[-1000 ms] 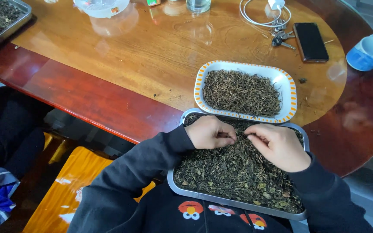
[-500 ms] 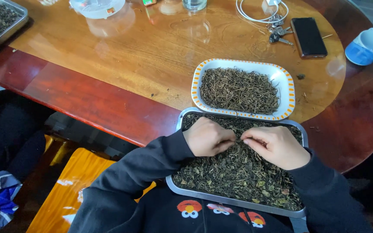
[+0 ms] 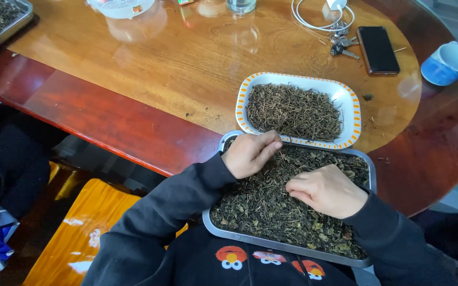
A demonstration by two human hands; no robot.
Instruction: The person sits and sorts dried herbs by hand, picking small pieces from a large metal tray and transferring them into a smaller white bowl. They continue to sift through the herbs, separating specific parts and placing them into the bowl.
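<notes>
A metal tray [image 3: 214,221] full of dark dried leaves [image 3: 271,209] rests on my lap at the table edge. My left hand [image 3: 250,153] is at the tray's far left, fingers closed in a pinch near the rim, apparently on a small stem. My right hand [image 3: 327,189] lies curled on the leaves in the tray's middle, fingertips pinched into the pile. Just beyond the tray sits a white dish with an orange rim [image 3: 350,95] holding a heap of thin dark stems [image 3: 292,111].
On the round wooden table [image 3: 149,74] lie a black phone [image 3: 378,50], keys [image 3: 341,43], a white cable [image 3: 314,13] and a blue cup [image 3: 448,63]. Another metal tray of leaves [image 3: 1,18] is at far left. An orange stool [image 3: 75,238] stands below.
My right hand has slid back toward me onto the middle of the leaves. My left hand has shifted slightly toward the dish of stems.
</notes>
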